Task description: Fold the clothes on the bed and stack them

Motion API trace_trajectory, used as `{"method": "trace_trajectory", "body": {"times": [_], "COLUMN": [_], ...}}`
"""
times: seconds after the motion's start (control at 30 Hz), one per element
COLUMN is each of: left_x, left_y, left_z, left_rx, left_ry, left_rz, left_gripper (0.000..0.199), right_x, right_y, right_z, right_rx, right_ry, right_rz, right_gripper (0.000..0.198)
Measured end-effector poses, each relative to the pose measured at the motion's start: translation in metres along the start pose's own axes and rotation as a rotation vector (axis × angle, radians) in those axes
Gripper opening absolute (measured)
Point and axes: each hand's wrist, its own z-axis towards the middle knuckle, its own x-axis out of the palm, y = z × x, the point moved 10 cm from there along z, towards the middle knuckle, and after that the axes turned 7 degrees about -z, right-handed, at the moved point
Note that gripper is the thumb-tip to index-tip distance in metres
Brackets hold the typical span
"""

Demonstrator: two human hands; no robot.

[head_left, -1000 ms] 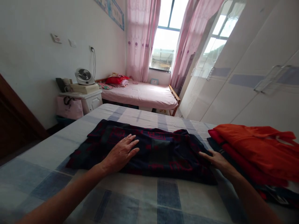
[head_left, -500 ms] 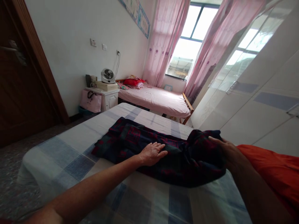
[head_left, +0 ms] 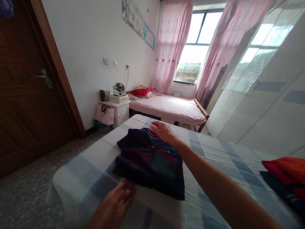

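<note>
A dark navy shirt (head_left: 150, 162) with red and green patterning and small shiny buttons lies folded into a compact bundle on the checked bedsheet (head_left: 83, 165). My right hand (head_left: 164, 132) reaches across to its far side, resting at the collar end with loosely bent fingers; its fingertips are partly hidden. Just off the near left corner of the shirt is my left hand (head_left: 119, 197), low over the sheet. Motion smears its fingers, and no held thing shows in it.
Orange and red clothes (head_left: 288, 171) lie over dark cloth at the bed's right edge. Beyond stands a second bed (head_left: 164, 106) with a pink sheet. A white nightstand (head_left: 121, 114) carries a fan (head_left: 119, 89). White wardrobes (head_left: 267, 111) line the right side; a wooden door (head_left: 26, 89) is left.
The long, spread-out shirt has become a shorter folded bundle. My right hand has left its bunched right end for the far edge. My left hand has come off the cloth toward me.
</note>
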Motion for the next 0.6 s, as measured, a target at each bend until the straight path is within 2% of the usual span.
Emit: {"method": "trace_trajectory", "body": {"times": [0.07,0.13,0.2,0.27,0.33,0.4,0.5,0.6], "left_x": [-0.013,-0.010,0.005,0.025,0.045,0.057,0.062,0.078], "left_y": [0.010,0.013,0.010,0.006,0.005,0.004,0.001,-0.011], "left_z": [-0.005,-0.007,-0.006,-0.004,-0.001,0.006,0.023,0.038], "left_rx": [-0.091,-0.127,-0.115,-0.093,-0.087,-0.079,-0.040,-0.010], "left_ry": [-0.052,-0.064,-0.023,0.057,0.141,0.171,0.072,0.019], "left_rz": [-0.061,-0.100,-0.128,-0.138,-0.132,-0.104,-0.046,-0.022], "left_gripper": [0.020,0.011,0.012,0.020,0.028,0.032,0.024,0.007], "right_x": [-0.007,-0.014,-0.016,-0.014,-0.009,-0.001,0.011,0.005], "right_y": [-0.047,-0.093,-0.128,-0.151,-0.163,-0.166,-0.160,-0.140], "right_z": [-0.004,-0.011,-0.017,-0.021,-0.024,-0.026,-0.030,-0.037], "right_rx": [0.134,0.261,0.332,0.365,0.372,0.374,0.372,0.345], "right_ry": [-0.047,-0.039,0.017,0.084,0.141,0.196,0.262,0.250], "right_rz": [-0.132,-0.240,-0.280,-0.286,-0.266,-0.225,-0.115,0.035], "right_gripper": [0.046,0.057,0.066,0.071,0.070,0.060,0.042,0.035]}}
